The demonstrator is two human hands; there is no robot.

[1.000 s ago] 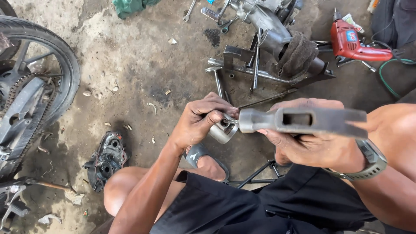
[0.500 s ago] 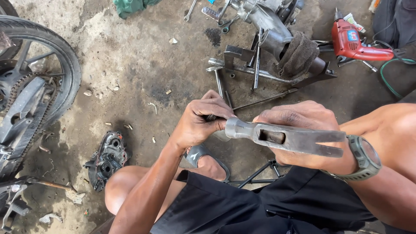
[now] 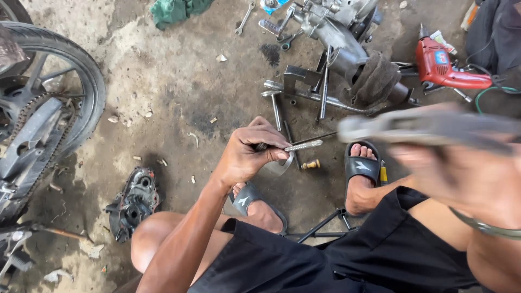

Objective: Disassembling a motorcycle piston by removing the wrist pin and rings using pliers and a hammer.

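Observation:
My left hand (image 3: 248, 155) grips a silvery threaded pin (image 3: 304, 145) that points right, and presses it against a round metal part (image 3: 280, 166) held under the fingers. My right hand (image 3: 453, 174), blurred by motion, is raised at the right and closed around the handle of a grey metal hammer (image 3: 418, 126). The hammer head hangs to the right of the pin tip and apart from it. A small brass fitting (image 3: 310, 164) lies on the concrete just below the pin. My feet in black sandals (image 3: 362, 166) rest on the floor.
A motorcycle rear wheel with chain (image 3: 81, 87) stands at the left. A dark engine cover (image 3: 133, 202) lies near my knee. Engine parts and steel rods (image 3: 347, 54), a red power drill (image 3: 442, 65), wrenches (image 3: 244, 16) and a green rag (image 3: 173, 10) lie at the top.
The hammer came down against the pin in my left hand half a second ago and has now swung back up and to the right. My left hand stays in place.

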